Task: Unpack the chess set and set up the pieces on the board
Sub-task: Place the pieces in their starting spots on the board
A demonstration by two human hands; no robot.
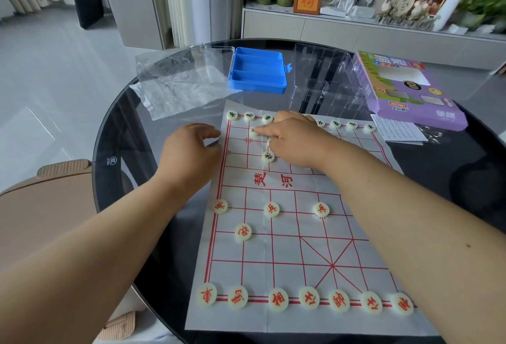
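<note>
Paper board [287, 248] (long axis) runs away.

I see a round dark glass table [115, 135]. Directly on it lie the paper board [290, 250], a blue tray [257, 71] with 3 compartments, a clear lid [202, 64], crumpled plastic wrap [175, 97], a clear insert [325, 78], a purple box [405, 89], a printed leaflet [397, 130].
</note>
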